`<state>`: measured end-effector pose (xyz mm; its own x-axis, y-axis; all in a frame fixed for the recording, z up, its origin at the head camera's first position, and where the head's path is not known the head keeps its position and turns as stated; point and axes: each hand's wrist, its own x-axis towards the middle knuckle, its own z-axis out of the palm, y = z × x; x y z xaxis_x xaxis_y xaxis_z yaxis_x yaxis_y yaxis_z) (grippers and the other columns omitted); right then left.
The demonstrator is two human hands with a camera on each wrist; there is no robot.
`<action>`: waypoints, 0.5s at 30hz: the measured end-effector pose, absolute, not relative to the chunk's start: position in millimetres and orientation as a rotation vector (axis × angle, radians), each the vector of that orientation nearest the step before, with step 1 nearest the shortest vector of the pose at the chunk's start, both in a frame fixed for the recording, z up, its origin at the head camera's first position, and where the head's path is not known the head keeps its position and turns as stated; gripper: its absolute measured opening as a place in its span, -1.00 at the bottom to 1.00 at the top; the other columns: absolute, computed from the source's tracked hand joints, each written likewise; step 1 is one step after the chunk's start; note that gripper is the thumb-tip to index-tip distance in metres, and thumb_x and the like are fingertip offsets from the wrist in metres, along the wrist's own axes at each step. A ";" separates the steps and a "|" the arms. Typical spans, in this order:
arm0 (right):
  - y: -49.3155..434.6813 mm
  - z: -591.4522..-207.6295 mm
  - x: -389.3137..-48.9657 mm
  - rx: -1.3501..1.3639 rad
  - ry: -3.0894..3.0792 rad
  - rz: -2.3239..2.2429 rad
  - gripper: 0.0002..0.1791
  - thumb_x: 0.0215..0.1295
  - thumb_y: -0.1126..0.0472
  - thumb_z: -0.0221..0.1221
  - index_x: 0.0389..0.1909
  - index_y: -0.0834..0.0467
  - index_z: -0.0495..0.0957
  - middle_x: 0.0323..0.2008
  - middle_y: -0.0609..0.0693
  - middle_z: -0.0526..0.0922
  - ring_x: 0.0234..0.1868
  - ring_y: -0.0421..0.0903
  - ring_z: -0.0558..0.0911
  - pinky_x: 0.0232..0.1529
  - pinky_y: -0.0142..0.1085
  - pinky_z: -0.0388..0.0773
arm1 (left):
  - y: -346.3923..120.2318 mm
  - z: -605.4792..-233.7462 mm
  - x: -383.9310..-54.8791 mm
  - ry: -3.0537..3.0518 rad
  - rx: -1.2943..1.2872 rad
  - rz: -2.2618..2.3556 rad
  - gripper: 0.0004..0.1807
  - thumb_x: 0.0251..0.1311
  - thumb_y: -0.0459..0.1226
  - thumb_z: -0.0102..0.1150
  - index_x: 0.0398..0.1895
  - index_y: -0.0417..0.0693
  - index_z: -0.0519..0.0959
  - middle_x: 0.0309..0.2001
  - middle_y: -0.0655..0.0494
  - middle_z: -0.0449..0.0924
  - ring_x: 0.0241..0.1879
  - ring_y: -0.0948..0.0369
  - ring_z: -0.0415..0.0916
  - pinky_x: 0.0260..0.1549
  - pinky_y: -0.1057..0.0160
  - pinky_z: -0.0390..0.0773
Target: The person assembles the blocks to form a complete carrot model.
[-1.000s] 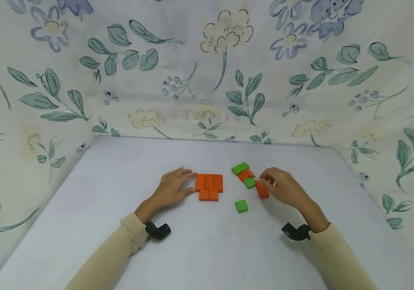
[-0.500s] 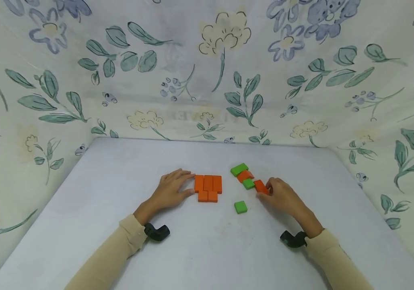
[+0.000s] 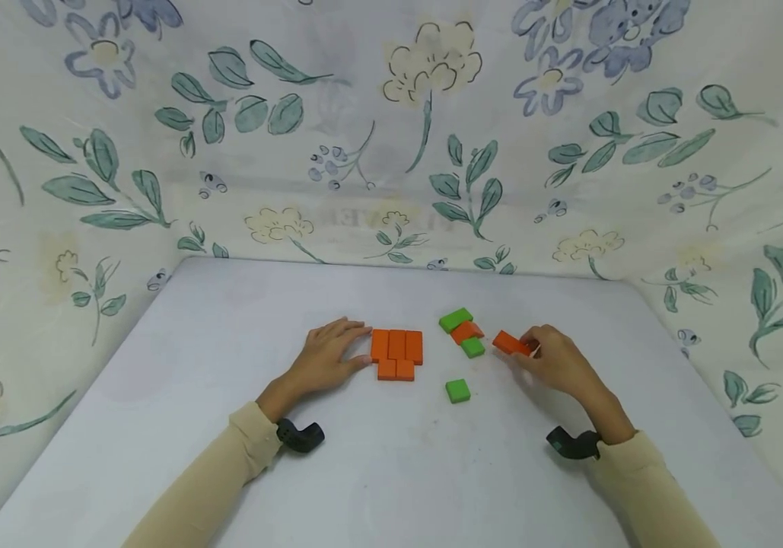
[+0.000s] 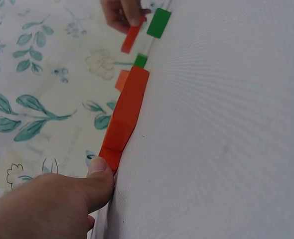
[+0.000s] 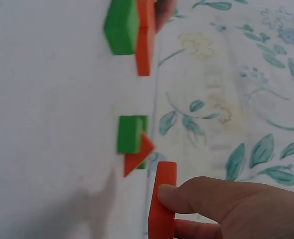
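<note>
My right hand (image 3: 555, 361) pinches an orange rectangular block (image 3: 510, 342) between thumb and fingers; in the right wrist view the thumb presses on this block's face (image 5: 162, 204). My left hand (image 3: 323, 358) rests on the table with thumb and index fingertips touching the left edge of a group of orange blocks (image 3: 396, 346). Three longer blocks stand side by side there, with two shorter ones against their near side. In the left wrist view the thumb (image 4: 99, 172) lies on the nearest orange block (image 4: 112, 157). Its other fingers are mostly hidden in that view.
Between the hands lie a green rectangular block (image 3: 456, 320), an orange triangular block (image 3: 466, 332) and a small green block (image 3: 473, 347), close together. Another green block (image 3: 458, 391) lies nearer on the white table (image 3: 391, 472). Floral cloth (image 3: 350, 152) rises behind and beside the table.
My right hand has taken hold of the orange block, turned it and drawn it rightward, away from the small green block. The left hand and the orange group stay in place.
</note>
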<state>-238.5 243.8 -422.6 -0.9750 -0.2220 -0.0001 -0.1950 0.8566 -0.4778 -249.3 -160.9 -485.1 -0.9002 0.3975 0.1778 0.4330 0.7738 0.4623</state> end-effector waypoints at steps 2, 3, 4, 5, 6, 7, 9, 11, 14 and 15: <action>242.4 -416.4 -235.4 -0.382 3.006 -0.774 -0.69 0.30 0.21 0.30 -0.06 0.34 0.59 -0.18 0.19 0.59 -0.23 0.00 0.56 -0.27 -0.23 0.60 | -160.7 -483.9 -249.5 -2.889 -0.677 -0.785 -0.36 0.31 0.06 0.22 0.41 0.07 0.42 0.42 0.01 0.36 0.51 -0.15 0.11 0.36 -0.26 0.12; 240.7 -413.3 -233.2 -0.404 3.023 -0.782 -0.69 0.29 0.21 0.31 -0.06 0.34 0.59 -0.18 0.18 0.58 -0.23 0.00 0.55 -0.27 -0.24 0.60 | -160.7 -483.8 -249.7 -2.889 -0.678 -0.781 -0.36 0.31 0.06 0.22 0.41 0.08 0.41 0.42 0.02 0.36 0.51 -0.14 0.11 0.36 -0.26 0.12; 238.3 -410.3 -230.9 -0.425 3.039 -0.786 -0.69 0.28 0.21 0.32 -0.07 0.33 0.60 -0.19 0.17 0.58 -0.23 0.00 0.55 -0.27 -0.24 0.60 | -160.8 -483.9 -249.9 -2.891 -0.680 -0.777 -0.36 0.32 0.06 0.21 0.41 0.10 0.41 0.42 0.02 0.36 0.51 -0.14 0.11 0.35 -0.26 0.13; 235.4 -407.3 -228.4 -0.451 3.057 -0.784 -0.70 0.27 0.22 0.33 -0.07 0.32 0.60 -0.19 0.16 0.58 -0.23 0.00 0.55 -0.27 -0.25 0.59 | -160.8 -484.2 -250.1 -2.891 -0.683 -0.774 -0.37 0.32 0.06 0.21 0.41 0.11 0.41 0.42 0.03 0.36 0.51 -0.14 0.11 0.35 -0.27 0.13; 232.2 -404.2 -225.7 -0.476 3.075 -0.777 -0.70 0.26 0.22 0.34 -0.08 0.31 0.61 -0.19 0.15 0.58 -0.23 0.00 0.55 -0.26 -0.25 0.59 | -160.6 -484.8 -250.3 -2.896 -0.683 -0.776 -0.37 0.32 0.07 0.21 0.42 0.13 0.41 0.42 0.03 0.36 0.51 -0.14 0.11 0.36 -0.26 0.13; 228.6 -401.1 -223.0 -0.503 3.093 -0.768 -0.70 0.25 0.22 0.35 -0.08 0.30 0.61 -0.19 0.14 0.58 -0.22 0.00 0.55 -0.25 -0.25 0.59 | -160.4 -485.3 -250.3 -2.901 -0.682 -0.776 -0.37 0.32 0.07 0.20 0.42 0.14 0.41 0.42 0.03 0.36 0.52 -0.13 0.11 0.36 -0.26 0.12; 220.6 -395.0 -218.6 -0.551 3.106 -0.762 -0.71 0.24 0.22 0.36 -0.09 0.28 0.61 -0.18 0.12 0.59 -0.22 0.00 0.55 -0.26 -0.27 0.58 | -160.4 -486.3 -249.9 -2.903 -0.682 -0.770 -0.38 0.33 0.06 0.20 0.42 0.15 0.40 0.42 0.03 0.37 0.51 -0.13 0.11 0.36 -0.26 0.12; 212.0 -390.0 -215.6 -0.615 3.107 -0.763 -0.72 0.23 0.22 0.36 -0.10 0.26 0.62 -0.18 0.09 0.60 -0.22 -0.01 0.55 -0.27 -0.32 0.57 | -160.4 -486.5 -249.5 -2.900 -0.680 -0.770 -0.36 0.33 0.05 0.20 0.44 0.15 0.39 0.42 0.03 0.37 0.51 -0.14 0.11 0.35 -0.26 0.12; 199.2 -384.2 -212.1 -0.708 3.077 -0.787 -0.72 0.23 0.21 0.36 -0.10 0.25 0.62 -0.18 0.07 0.62 -0.22 -0.01 0.56 -0.28 -0.36 0.57 | -160.7 -485.8 -249.0 -2.898 -0.675 -0.774 -0.35 0.32 0.05 0.21 0.45 0.18 0.37 0.42 0.03 0.37 0.51 -0.14 0.10 0.35 -0.26 0.12; 195.4 -383.3 -211.0 -0.729 3.065 -0.794 -0.72 0.23 0.21 0.37 -0.09 0.25 0.62 -0.18 0.06 0.63 -0.22 -0.02 0.57 -0.28 -0.37 0.56 | -160.8 -485.7 -249.0 -2.898 -0.678 -0.777 -0.35 0.32 0.05 0.21 0.45 0.19 0.37 0.42 0.04 0.37 0.51 -0.14 0.10 0.35 -0.25 0.12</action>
